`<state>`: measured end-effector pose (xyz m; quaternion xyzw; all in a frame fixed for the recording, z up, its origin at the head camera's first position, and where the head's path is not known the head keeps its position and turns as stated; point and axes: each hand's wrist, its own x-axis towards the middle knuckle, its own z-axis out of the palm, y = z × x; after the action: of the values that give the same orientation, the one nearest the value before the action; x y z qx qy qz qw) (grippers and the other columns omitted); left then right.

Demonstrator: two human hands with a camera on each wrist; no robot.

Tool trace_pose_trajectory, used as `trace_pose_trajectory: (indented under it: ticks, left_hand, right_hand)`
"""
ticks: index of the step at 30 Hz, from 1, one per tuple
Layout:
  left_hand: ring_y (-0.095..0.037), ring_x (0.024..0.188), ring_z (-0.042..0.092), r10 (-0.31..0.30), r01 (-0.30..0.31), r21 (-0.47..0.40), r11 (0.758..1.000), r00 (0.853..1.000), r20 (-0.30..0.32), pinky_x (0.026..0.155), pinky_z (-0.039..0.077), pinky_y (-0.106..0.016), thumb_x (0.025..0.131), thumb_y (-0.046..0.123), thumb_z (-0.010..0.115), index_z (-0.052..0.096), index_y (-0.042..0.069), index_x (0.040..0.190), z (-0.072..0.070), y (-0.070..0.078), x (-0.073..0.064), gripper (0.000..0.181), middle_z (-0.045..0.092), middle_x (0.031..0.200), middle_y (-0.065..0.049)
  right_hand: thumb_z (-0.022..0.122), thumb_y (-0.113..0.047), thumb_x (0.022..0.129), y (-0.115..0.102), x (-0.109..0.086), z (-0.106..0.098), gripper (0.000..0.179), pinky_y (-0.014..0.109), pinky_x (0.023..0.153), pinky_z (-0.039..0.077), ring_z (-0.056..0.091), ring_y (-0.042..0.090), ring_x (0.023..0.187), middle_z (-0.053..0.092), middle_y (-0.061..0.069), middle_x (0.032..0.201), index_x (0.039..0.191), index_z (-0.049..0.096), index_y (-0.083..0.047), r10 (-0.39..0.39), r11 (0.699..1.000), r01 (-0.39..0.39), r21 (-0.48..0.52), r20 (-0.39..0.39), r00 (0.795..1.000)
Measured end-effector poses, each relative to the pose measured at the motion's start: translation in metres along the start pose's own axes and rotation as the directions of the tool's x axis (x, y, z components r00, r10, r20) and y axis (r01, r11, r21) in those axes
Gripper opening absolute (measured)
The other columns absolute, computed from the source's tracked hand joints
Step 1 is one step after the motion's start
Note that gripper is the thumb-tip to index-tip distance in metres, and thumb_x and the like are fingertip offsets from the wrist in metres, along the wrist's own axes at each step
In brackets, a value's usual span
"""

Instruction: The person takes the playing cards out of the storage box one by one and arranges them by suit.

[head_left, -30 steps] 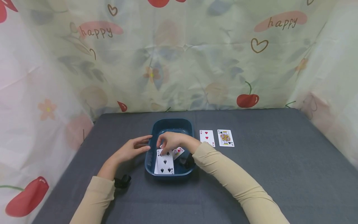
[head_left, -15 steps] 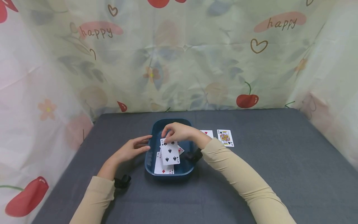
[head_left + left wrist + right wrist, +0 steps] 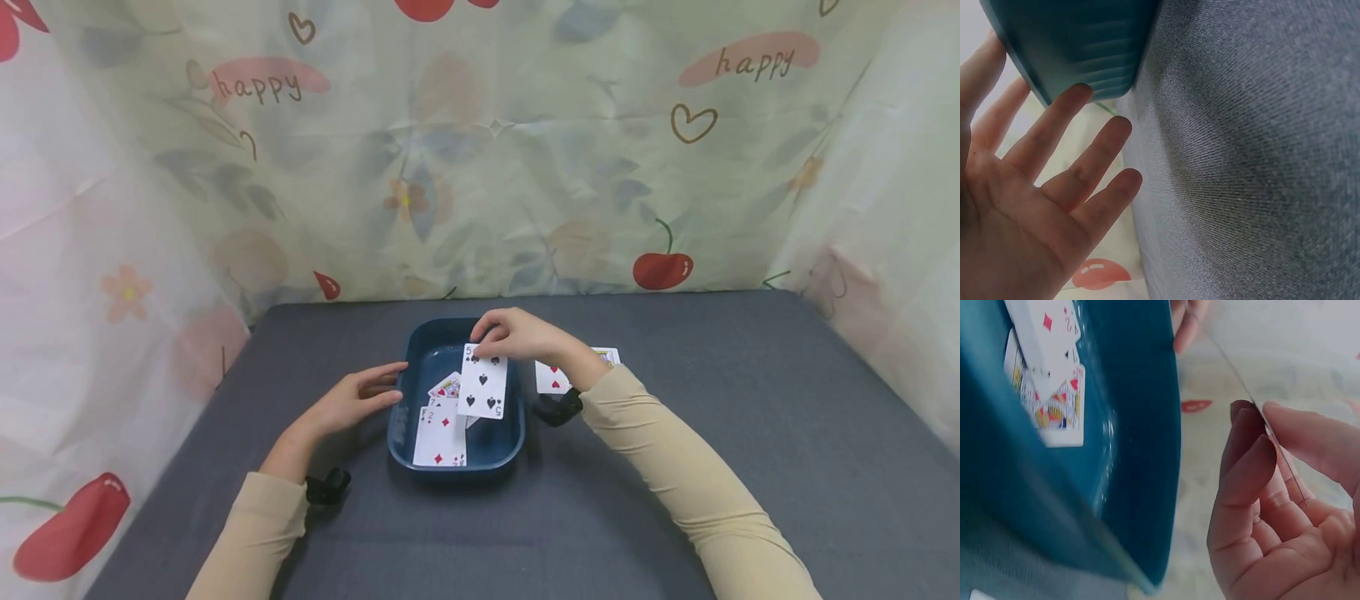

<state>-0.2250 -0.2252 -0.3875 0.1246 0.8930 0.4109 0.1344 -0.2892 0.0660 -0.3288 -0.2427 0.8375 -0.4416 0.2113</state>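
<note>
In the head view my right hand point(image 3: 525, 337) pinches the five of spades point(image 3: 482, 383) by its top edge, over the right side of a dark blue tray point(image 3: 401, 429). The right wrist view shows that card edge-on between thumb and fingers. Inside the tray, the two of diamonds point(image 3: 440, 437) overlaps a seven, partly covered, and a face card point(image 3: 446, 387) with a red heart sticks out behind them. My left hand point(image 3: 348, 402) has its fingers spread, their tips at the tray's left rim; the left wrist view shows the palm point(image 3: 1029, 206) holding nothing.
Right of the tray, a hearts card point(image 3: 551, 377) and the king of spades point(image 3: 606, 356) lie on the grey cloth point(image 3: 712, 400), partly hidden by my right arm. A patterned curtain point(image 3: 495, 208) stands behind the table. Black cameras are strapped to both wrists.
My right hand has lifted the five of spades off the two of diamonds and carried it up and to the right. The left hand has stayed in place.
</note>
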Motion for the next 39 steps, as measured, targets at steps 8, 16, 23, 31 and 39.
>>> trace_pose_trajectory:
  ticks: [8, 16, 23, 31, 39]
  left_hand:
    - [-0.040, 0.131, 0.043, 0.006, -0.006, -0.005, 1.000, 1.000, -0.005, 0.102, 0.041, -0.054, 0.090, 0.035, 0.060, 0.039, 0.020, 0.143, 0.001, 0.000, -0.001, 0.058, 0.040, 0.146, -0.018]
    - [-0.040, 0.130, 0.043, 0.003, -0.003, -0.006, 1.000, 1.000, -0.010, 0.102, 0.041, -0.054, 0.091, 0.034, 0.060, 0.039, 0.019, 0.142, 0.001, -0.001, 0.000, 0.058, 0.040, 0.146, -0.017]
    - [-0.040, 0.130, 0.044, 0.014, -0.015, -0.008, 1.000, 1.000, -0.014, 0.102, 0.041, -0.053, 0.090, 0.033, 0.060, 0.040, 0.019, 0.142, 0.001, -0.002, 0.000, 0.057, 0.040, 0.146, -0.017]
    - [-0.039, 0.130, 0.044, 0.016, -0.016, -0.010, 1.000, 1.000, -0.012, 0.101, 0.042, -0.052, 0.091, 0.032, 0.060, 0.040, 0.019, 0.142, 0.002, -0.001, 0.000, 0.057, 0.040, 0.146, -0.017]
    - [-0.040, 0.131, 0.043, 0.001, -0.001, -0.005, 1.000, 1.000, -0.013, 0.101, 0.041, -0.054, 0.091, 0.033, 0.059, 0.039, 0.020, 0.143, 0.002, 0.000, -0.001, 0.057, 0.038, 0.147, -0.017]
  right_hand:
    - [0.059, -0.014, 0.090, 0.018, -0.020, -0.028, 0.027, 0.029, 0.070, 0.050, 0.062, 0.014, 0.075, 0.069, 0.011, 0.099, 0.115, 0.054, -0.003, 0.008, 0.995, -0.002, 0.097, -0.069, 0.998]
    - [0.055, -0.011, 0.090, 0.042, -0.038, -0.051, 0.030, 0.028, 0.071, 0.047, 0.057, 0.011, 0.079, 0.066, 0.013, 0.104, 0.118, 0.052, -0.003, 0.075, 0.990, -0.054, 0.131, -0.161, 0.984]
    - [0.049, -0.009, 0.090, 0.067, -0.050, -0.067, 0.036, 0.026, 0.073, 0.047, 0.057, 0.011, 0.082, 0.061, 0.022, 0.114, 0.124, 0.048, 0.000, 0.127, 0.988, -0.105, 0.112, -0.205, 0.971]
    - [0.054, -0.015, 0.093, 0.096, -0.057, -0.077, 0.043, 0.030, 0.082, 0.047, 0.058, 0.015, 0.094, 0.056, 0.027, 0.124, 0.131, 0.043, 0.002, 0.198, 0.978, -0.171, 0.117, -0.272, 0.942]
    - [0.056, -0.018, 0.091, 0.121, -0.058, -0.085, 0.045, 0.025, 0.075, 0.042, 0.053, 0.007, 0.087, 0.058, 0.023, 0.119, 0.130, 0.045, 0.002, 0.265, 0.964, -0.245, 0.101, -0.352, 0.898]
